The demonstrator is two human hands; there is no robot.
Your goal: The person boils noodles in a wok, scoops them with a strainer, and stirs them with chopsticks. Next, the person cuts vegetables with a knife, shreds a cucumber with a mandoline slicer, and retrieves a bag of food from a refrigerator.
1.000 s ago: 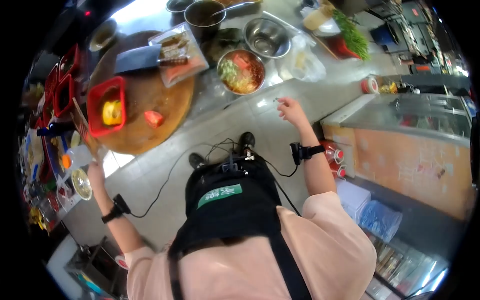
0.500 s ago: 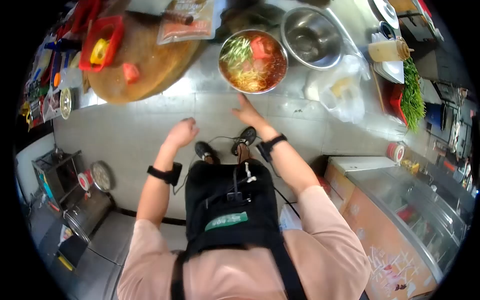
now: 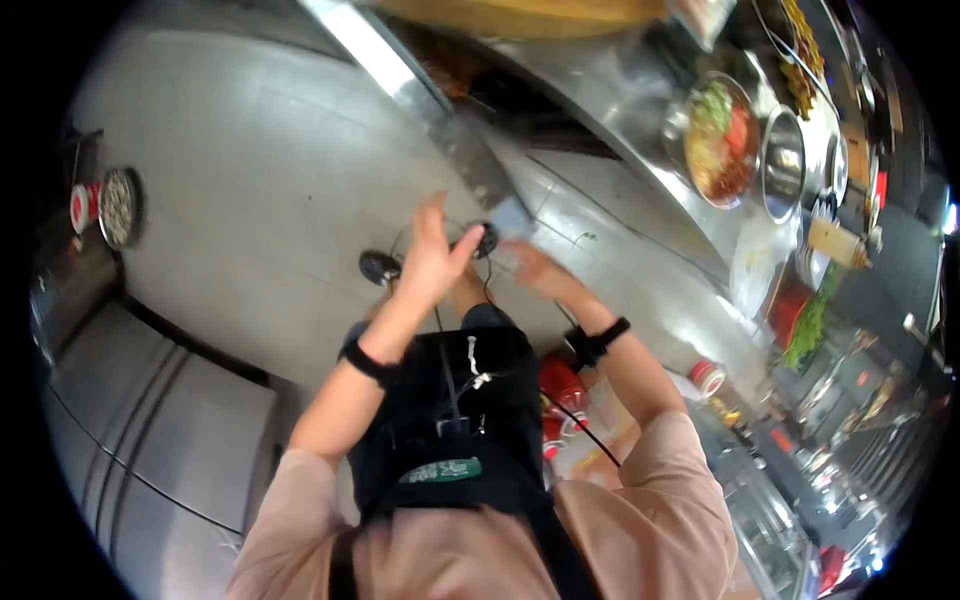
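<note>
My left hand [image 3: 430, 255] is raised in front of me with its fingers spread and nothing in it. My right hand [image 3: 530, 270] is blurred just to its right, palm open and empty, close to the left hand. Both hang over the grey floor, below the edge of the steel counter [image 3: 600, 90]. A steel bowl of noodles, greens and red pieces [image 3: 718, 140] stands on the counter at the upper right, well away from both hands. An empty steel bowl [image 3: 783, 165] sits beside it.
The view is tilted and blurred. A round wooden board [image 3: 520, 15] shows at the top edge. A plastic bag [image 3: 760, 265], a bottle [image 3: 835, 243] and green vegetables [image 3: 810, 320] lie further right. A small scale [image 3: 115, 205] stands at the left; red bottles [image 3: 560, 385] stand near my feet.
My head has swung left and tilted, so the counter slid to the upper right. Both hands came together in front of me, the left one rising with its fingers spread.
</note>
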